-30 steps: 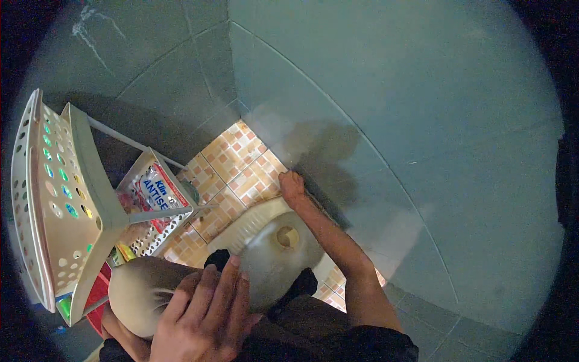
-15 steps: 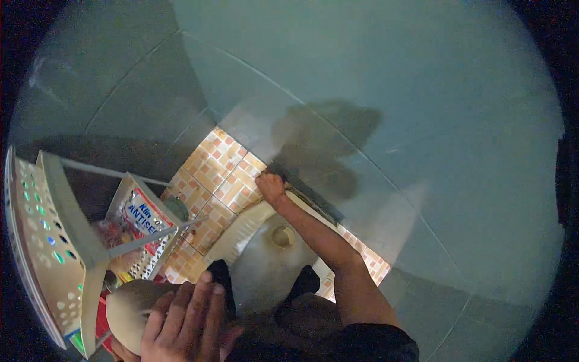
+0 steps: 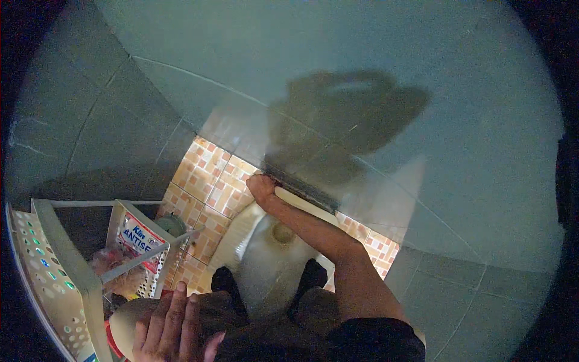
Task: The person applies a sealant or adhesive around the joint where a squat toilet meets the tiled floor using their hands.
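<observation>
Shifted leftward, one right hand (image 3: 261, 187) curls by one toilet (image 3: 239, 240), contents unclear; left hand (image 3: 171, 333) outstretched.

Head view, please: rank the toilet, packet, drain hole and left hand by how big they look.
1. Toilet, partly hidden
2. Left hand, enlarged by nearness to the camera
3. Packet, partly covered
4. Drain hole
</observation>
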Tool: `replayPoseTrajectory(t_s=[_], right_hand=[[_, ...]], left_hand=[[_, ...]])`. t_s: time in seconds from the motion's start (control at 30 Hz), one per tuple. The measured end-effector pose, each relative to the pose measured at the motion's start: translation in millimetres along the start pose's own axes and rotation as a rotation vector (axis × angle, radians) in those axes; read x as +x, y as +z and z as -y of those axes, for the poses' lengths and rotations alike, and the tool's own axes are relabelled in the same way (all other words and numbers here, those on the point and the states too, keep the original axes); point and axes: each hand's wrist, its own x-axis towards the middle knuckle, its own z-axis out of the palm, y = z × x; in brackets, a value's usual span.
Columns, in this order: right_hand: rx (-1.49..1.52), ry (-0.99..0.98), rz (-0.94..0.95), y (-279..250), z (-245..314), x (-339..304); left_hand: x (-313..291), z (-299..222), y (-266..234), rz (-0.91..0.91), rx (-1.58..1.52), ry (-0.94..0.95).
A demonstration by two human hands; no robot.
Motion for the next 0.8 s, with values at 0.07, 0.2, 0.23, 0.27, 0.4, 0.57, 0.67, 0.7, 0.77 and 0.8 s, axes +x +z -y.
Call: replayPoseTrajectory(t_s=[0.07,0.2,0.23,0.27,0.4,0.57,0.67,0.7,0.77,0.8], right_hand=[[0.016,-0.017,-0.005,-0.1,-0.7,0.3],[-0.012,-0.137,-0.085,-11.0,-5.9,4.8],[0.016,-0.141,-0.136,-13.5,-7.5,4.1],[0.015,-0.138,-0.137,-15.6,-8.6,3.0],[0.112,-0.043,-0.139,-19.9,-15.4,-2.3],[0.091,0.142,-0.032,-30.2,2.5,-5.8],[0.061,0.19,0.013,-18.7,-1.3,-1.9],[0.075,0.194,0.011,-15.8,-0.4,-3.9],[0.069,0.134,-0.013,-17.3,1.9,-7.7],[0.07,0.133,-0.014,-21.6,2.3,-9.6]], left_hand=[[1.0,-0.6,0.9,-0.018,-0.012,-0.009],[2.6,-4.2,-1.4,0.0,0.005,-0.006],[1.8,-4.3,-0.9,0.002,0.01,-0.003],[1.2,-4.3,-0.3,0.0,0.015,-0.003],[-2.1,-1.1,8.3,0.011,0.009,-0.015],[-18.6,23.7,39.2,-0.038,0.11,0.115],[-20.6,23.4,40.6,0.017,0.044,0.042],[-12.9,13.3,28.2,0.025,0.056,0.046],[-2.8,-3.0,1.0,0.01,0.025,0.011],[-4.6,-2.7,0.1,0.01,0.026,0.01]])
